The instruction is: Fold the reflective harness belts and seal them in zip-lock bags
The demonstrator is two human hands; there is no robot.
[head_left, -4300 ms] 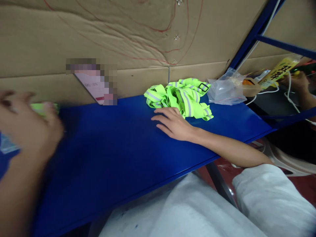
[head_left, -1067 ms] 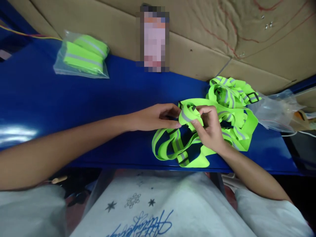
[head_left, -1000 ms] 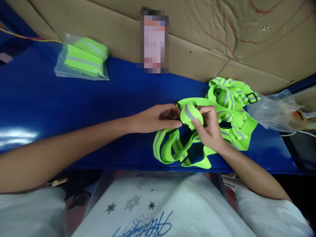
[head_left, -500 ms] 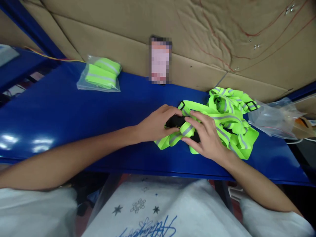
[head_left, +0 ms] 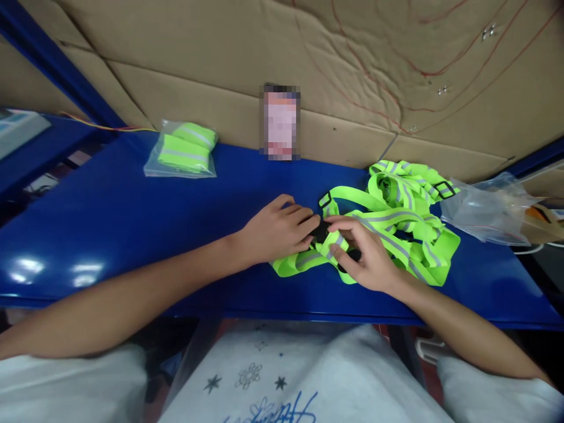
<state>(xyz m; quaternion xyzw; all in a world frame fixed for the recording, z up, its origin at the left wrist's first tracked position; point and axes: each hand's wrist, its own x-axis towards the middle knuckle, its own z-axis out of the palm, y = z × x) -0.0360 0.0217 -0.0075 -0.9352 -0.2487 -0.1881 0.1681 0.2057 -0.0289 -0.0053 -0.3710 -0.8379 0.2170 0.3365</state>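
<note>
1. Left hand (head_left: pixel 286 229): fingers seemingly closed on a black piece (head_left: pixel 321 231), partly hidden.
2. Right hand (head_left: pixel 368 252): fingers pinch green strap (head_left: pixel 390 220).
3. Strap sprawls loose across the counter (head_left: pixel 247 194); one bundle (head_left: pixel 185 153) already bagged.

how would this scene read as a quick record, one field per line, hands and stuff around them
left hand: fingers curled at a black piece, grip partly hidden
right hand: pinching a neon strap with a grey stripe
right of hands: loose heap of striped neon straps with black buckles
back left: clear bag holding a folded neon band
back centre: pixelated phone-like panel against cardboard
far right: crumpled clear plastic
surface: shiny blue table
</note>
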